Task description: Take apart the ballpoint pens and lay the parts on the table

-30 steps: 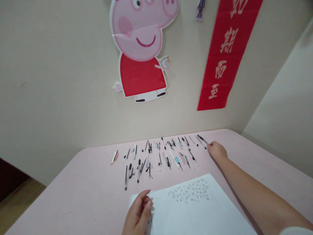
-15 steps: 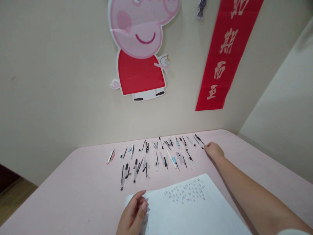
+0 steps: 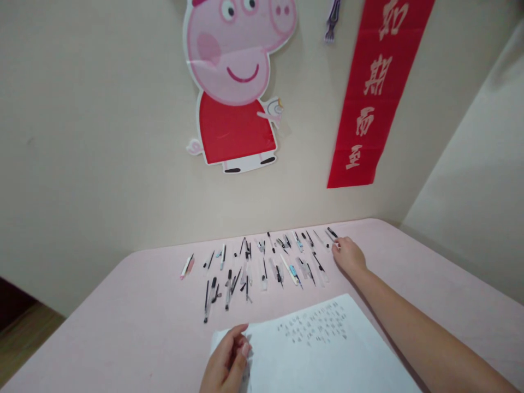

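Note:
My right hand point(image 3: 349, 256) reaches to the far right end of the rows of pens. Its fingers are pinched at the lower end of a black pen point(image 3: 332, 233), partly covering it. A small white bit shows at the fingertips. My left hand point(image 3: 229, 357) rests at the left edge of a white sheet of paper point(image 3: 327, 371), fingers loosely curled and the thumb apart from the forefinger. Small handwriting fills the paper's upper part. Several taken-apart pens lie in rows beyond it: black-capped barrels point(image 3: 228, 289), thin refills point(image 3: 206, 300) and a white-and-blue pen point(image 3: 290, 268).
The pink table point(image 3: 135, 316) meets the wall just behind the pens. A white-and-pink pen point(image 3: 186, 266) lies at the left end. On the wall are a pink pig cutout point(image 3: 241, 128) and a red banner point(image 3: 360, 125) with characters.
My right hand has moved slightly left and now covers the lower end of the black pen. My left hand stays at the paper's edge. The view has tilted slightly upward.

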Action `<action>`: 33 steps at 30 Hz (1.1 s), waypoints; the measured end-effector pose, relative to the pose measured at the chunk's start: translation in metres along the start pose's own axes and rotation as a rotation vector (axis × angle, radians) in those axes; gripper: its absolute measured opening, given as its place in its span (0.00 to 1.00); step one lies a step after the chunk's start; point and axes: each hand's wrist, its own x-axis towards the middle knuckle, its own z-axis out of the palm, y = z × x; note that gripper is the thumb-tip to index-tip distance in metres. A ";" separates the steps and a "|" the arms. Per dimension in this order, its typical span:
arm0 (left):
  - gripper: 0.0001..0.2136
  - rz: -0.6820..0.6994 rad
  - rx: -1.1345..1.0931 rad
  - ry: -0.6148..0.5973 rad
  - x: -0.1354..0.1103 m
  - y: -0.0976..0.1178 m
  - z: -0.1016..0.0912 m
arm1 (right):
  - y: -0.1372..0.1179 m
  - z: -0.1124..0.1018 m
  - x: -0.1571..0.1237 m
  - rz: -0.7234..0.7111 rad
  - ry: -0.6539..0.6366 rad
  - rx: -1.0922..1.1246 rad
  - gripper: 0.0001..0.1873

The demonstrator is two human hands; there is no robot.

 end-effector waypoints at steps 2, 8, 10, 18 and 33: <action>0.23 0.004 0.005 -0.008 0.000 -0.002 0.001 | -0.015 0.000 0.004 -0.033 -0.033 -0.054 0.17; 0.24 0.052 -0.017 0.123 -0.002 -0.009 0.013 | -0.047 0.004 0.020 0.033 -0.163 -0.149 0.17; 0.24 0.061 -0.015 0.134 -0.002 -0.011 0.015 | -0.049 0.007 0.024 0.054 -0.191 -0.160 0.17; 0.25 0.061 0.032 0.061 0.000 -0.010 0.007 | -0.048 0.008 0.032 0.051 -0.310 -0.166 0.17; 0.24 0.070 0.083 0.033 -0.001 0.005 0.008 | -0.036 -0.035 -0.036 -0.107 -0.359 -0.228 0.14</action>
